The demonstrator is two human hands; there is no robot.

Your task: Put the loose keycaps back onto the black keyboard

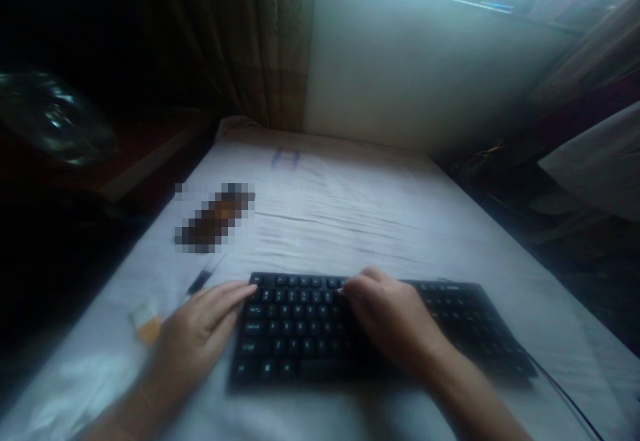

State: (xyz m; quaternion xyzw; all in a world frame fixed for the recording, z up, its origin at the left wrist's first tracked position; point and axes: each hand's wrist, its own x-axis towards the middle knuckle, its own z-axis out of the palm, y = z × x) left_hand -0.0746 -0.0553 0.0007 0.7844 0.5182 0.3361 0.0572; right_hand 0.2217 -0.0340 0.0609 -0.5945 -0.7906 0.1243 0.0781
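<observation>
A black keyboard lies on a white cloth-covered surface. At its left end, my left hand rests with extended fingers, the fingertips touching the upper left corner. My right hand is over the middle of the keyboard, its fingers curled together near the top rows. Whatever those fingers hold, if anything, is too small and blurred to name. A cable runs from the keyboard's right side toward the bottom right.
A pixelated brown and orange item lies at the left. Near my left wrist is a small white and yellow item. A small dark item sits above my left hand. Curtains hang behind, and clear plastic shows far left.
</observation>
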